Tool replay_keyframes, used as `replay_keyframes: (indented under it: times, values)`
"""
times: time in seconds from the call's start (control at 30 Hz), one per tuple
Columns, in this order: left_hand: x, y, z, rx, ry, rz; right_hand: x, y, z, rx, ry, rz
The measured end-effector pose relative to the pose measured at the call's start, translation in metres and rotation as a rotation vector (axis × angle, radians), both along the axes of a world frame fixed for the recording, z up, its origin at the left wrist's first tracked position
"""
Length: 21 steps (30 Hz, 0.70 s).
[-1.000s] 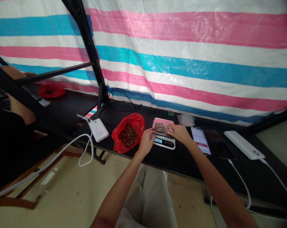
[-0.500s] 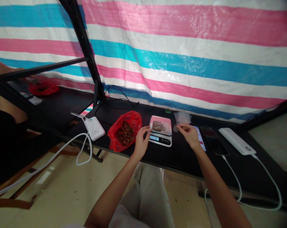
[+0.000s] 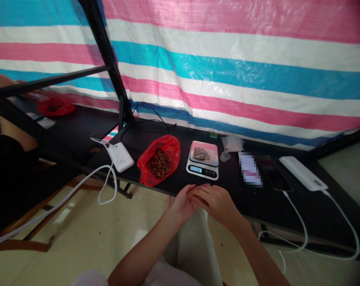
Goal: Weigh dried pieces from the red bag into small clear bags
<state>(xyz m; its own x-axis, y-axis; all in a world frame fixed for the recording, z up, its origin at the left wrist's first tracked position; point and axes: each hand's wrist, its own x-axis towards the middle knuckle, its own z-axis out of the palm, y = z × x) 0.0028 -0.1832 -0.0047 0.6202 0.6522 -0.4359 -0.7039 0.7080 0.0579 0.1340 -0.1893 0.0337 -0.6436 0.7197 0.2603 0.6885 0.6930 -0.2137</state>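
- Now my left fingers [image 3: 188,189] and right fingers [image 3: 201,193] meet, bent and overlapping, at the worktop's near edge; I can't tell how far open they are or whether anything lies between them.
- Half a second ago the left was by the scale [image 3: 213,177] and the right pinched the small clear cup [image 3: 225,156]; both have drawn back, and the cup is on the worktop [image 3: 227,176], just right of the scale.
- The packet of brown bits [image 3: 200,153] lies on the scale's plate, so I judge its reading free of my touch; the digits are too small for me to trust.
- Leftward, the red bag [image 3: 173,147] sits near the scale, leaving a narrow gap.
- Rightward, a bare strip runs to the lit phone [image 3: 250,171].
- Behind, clear bags [image 3: 233,143] and the striped sheet [image 3: 198,79] limit my reach.
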Motion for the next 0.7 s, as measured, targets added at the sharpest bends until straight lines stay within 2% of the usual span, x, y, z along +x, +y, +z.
replay_keyframes:
  times: [0.13, 0.3, 0.37, 0.43, 0.53, 0.63, 0.7]
  values:
    - [0.002, 0.003, 0.006, -0.014, 0.021, 0.032, 0.006, 0.001, 0.000, 0.056, 0.009, -0.016]
    - [0.008, 0.005, 0.003, -0.085, 0.055, 0.078, 0.006, -0.001, -0.002, 0.066, 0.040, -0.009]
    - [0.007, 0.005, 0.003, -0.057, 0.084, 0.101, 0.006, -0.002, -0.004, 0.078, 0.061, -0.014]
    - [0.002, 0.006, 0.005, 0.042, 0.142, 0.119, 0.009, -0.001, -0.004, 0.105, 0.102, -0.070]
    - [-0.017, 0.013, 0.012, 0.299, 0.295, 0.158, 0.020, 0.009, -0.003, 0.129, 0.215, -0.329]
    - [-0.045, 0.033, 0.019, 0.588, 0.622, 0.300, 0.036, 0.032, -0.003, 0.035, 0.300, -0.608]
    - [-0.066, 0.051, 0.020, 0.766, 0.918, 0.432, 0.045, 0.049, -0.005, -0.049, 0.299, -0.695]
